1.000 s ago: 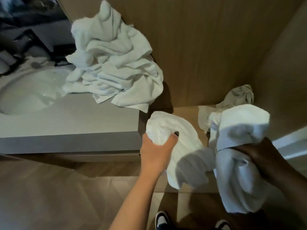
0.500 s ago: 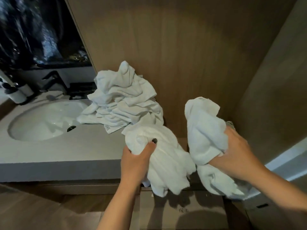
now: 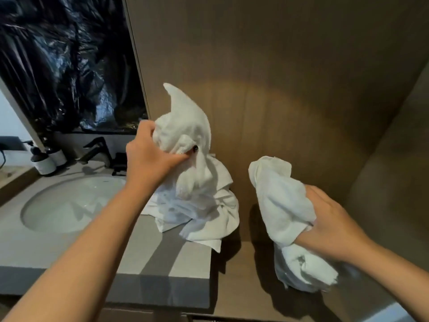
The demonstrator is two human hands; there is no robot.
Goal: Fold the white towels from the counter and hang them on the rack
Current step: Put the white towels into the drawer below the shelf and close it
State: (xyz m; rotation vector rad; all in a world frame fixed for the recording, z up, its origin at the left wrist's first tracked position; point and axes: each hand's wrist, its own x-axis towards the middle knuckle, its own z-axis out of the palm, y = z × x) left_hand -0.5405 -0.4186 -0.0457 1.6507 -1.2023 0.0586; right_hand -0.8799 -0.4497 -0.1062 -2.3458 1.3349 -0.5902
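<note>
My left hand (image 3: 151, 156) grips a bunched white towel (image 3: 185, 126) and holds it up above the pile of white towels (image 3: 209, 214) on the grey counter (image 3: 144, 256). Its lower part hangs down onto the pile. My right hand (image 3: 329, 226) grips a second crumpled white towel (image 3: 281, 198) to the right of the counter, over the lower wooden surface (image 3: 243, 287); its end dangles below my fist. No rack is in view.
A white sink basin (image 3: 69, 203) with a black tap (image 3: 95, 149) is set in the counter at left, with two dispenser bottles (image 3: 46, 159) behind it. Black plastic sheeting (image 3: 69, 66) covers the wall above. Wooden panels (image 3: 290, 89) close the back and right side.
My left hand has lifted its towel up and back over the counter pile. My right hand has moved its towel a little lower and to the right. The view has tilted upward.
</note>
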